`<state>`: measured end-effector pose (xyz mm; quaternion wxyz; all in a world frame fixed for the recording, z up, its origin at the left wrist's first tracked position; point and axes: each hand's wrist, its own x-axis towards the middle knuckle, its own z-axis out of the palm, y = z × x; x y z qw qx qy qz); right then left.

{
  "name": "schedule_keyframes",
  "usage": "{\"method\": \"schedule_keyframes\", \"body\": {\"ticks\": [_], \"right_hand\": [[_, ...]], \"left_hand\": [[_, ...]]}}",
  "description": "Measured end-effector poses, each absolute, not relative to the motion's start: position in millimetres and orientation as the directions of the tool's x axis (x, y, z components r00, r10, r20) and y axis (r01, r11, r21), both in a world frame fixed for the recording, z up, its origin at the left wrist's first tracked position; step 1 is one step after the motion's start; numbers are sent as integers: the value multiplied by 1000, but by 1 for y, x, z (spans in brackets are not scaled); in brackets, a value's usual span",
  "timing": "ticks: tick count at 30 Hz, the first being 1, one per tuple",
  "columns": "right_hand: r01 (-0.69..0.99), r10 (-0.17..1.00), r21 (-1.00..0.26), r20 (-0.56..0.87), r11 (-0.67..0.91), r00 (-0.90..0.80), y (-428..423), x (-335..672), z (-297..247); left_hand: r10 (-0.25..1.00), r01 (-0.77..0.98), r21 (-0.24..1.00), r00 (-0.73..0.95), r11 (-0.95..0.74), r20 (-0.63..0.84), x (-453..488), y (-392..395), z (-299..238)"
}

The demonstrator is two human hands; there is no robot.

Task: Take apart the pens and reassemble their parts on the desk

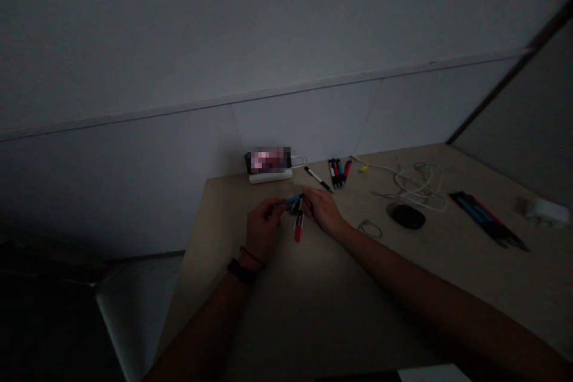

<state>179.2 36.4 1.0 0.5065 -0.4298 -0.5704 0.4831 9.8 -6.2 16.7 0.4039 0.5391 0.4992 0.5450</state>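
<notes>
Over the desk, the left hand pinches a bunch of pens with a red marker hanging lowest. The right hand, fingers together, grips the bunch's other side. Loose pens lie beyond.

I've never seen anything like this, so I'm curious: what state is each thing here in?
Bunch of pens: held between both hands
Left hand: holding the bunch of pens
Right hand: holding the bunch of pens
Black-and-white pen: lying loose
White cable: loosely coiled
Black mouse: untouched
</notes>
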Motion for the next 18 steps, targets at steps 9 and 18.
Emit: {"method": "schedule_keyframes", "body": {"ticks": [9,18], "right_hand": [[-164,986,-976,155,145,-53,37,175,-2],[-257,955,-966,101,27,-279,38,180,-7]], "left_hand": [[989,17,991,-74,-130,131,12,-3,10],[969,51,987,-191,-151,158,10,-5,11]]}}
